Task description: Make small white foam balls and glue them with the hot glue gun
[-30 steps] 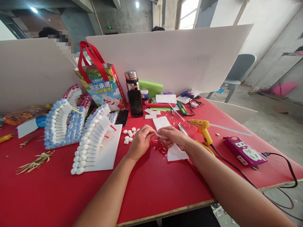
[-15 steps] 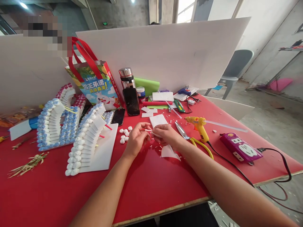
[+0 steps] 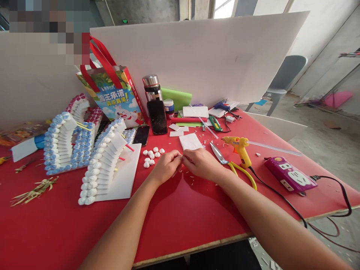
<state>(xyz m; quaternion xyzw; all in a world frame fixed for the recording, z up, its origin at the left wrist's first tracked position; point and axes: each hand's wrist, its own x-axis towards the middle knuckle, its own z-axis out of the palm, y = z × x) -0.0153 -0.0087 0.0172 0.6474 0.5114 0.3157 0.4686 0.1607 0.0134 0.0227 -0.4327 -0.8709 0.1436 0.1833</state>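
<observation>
My left hand and my right hand meet fingertip to fingertip just above the red table. Both are closed in a pinch, and whatever lies between the fingers is hidden. Beside my left hand sit several small white paper rosettes. A stack of white paper lies right behind my hands, with tiny white scraps around. To the right of my right hand are scissors with yellow handles.
Rosette-covered white models stand at left before a shopping bag. A steel flask and two phones are behind. At right are a yellow glue gun, its cord, and a purple power strip.
My hands have drawn together, hiding the thin stick and white paper seen between them before. The loose white sheet under my right hand is gone from the table. The view has shifted slightly.
</observation>
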